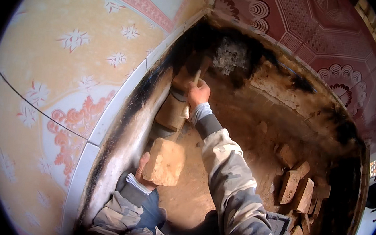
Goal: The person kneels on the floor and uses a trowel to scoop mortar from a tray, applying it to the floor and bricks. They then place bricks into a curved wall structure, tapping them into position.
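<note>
Head view: your left hand (144, 169) grips a pale brick (164, 162) low in the pit. The thumb lies on the brick's left edge and the other fingers are hidden behind it, so the brick stands mostly to the right of and above the hand, tilted a little, its broad face toward you. The fingers are clamped on that brick.

Your right hand (197, 93) reaches farther in, fist closed around a wooden handle (197, 77); the handle pokes up out of the top of the fist, and the tool's head is lost in the dark. A pale strip (185, 111) shows just below the wrist; you cannot tell what it is. Just left of that hand, bricks stand stacked against the sooty wall (127, 125): two show clearly, one (171, 112) beside your wrist and one (184, 77) above it by your knuckles.

Count: one brick in hand, two in the stack, and a loose heap (300, 192) of about seven on the dirt floor (241, 117) at the right, well apart from both hands. One grey lump of mortar (230, 55) sits at the pit's far end.

Patterned tiles (63, 62) border the pit on the left, a red mat (321, 30) on the far side.
</note>
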{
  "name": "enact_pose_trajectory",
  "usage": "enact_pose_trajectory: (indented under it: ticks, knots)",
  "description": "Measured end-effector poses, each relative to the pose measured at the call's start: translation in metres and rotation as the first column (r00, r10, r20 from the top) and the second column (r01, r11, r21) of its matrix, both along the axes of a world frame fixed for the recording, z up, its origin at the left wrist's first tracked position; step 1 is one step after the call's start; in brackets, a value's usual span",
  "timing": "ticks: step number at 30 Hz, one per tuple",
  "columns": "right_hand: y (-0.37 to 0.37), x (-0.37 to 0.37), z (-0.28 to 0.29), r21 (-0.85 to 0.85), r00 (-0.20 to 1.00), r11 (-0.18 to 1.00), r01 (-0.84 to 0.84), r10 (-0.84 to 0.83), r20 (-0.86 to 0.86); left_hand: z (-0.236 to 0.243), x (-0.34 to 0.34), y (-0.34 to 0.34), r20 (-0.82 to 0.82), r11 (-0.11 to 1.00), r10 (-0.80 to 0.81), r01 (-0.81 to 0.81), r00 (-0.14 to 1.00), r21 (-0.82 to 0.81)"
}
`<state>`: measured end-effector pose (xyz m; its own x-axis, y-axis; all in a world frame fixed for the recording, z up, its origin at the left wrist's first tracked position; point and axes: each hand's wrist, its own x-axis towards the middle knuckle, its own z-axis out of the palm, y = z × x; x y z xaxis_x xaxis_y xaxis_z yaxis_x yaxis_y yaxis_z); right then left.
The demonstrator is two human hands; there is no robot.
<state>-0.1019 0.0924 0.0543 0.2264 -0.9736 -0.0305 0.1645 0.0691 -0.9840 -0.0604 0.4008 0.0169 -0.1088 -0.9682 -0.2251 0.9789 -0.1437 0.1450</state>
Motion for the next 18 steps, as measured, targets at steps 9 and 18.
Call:
enact_pose_trajectory:
  ticks: [9,18]
  knots:
    - [-0.019,-0.130,-0.003,-0.627,0.747,0.710,-0.320,-0.218,-0.628,0.007,-0.004,-0.011,-0.094,1.000,-0.008,0.007,0.996,-0.011]
    - [-0.108,-0.117,0.029,-0.483,0.391,0.574,-0.661,-0.285,-0.875,0.005,-0.009,-0.020,0.053,1.000,0.010,-0.010,0.999,-0.004]
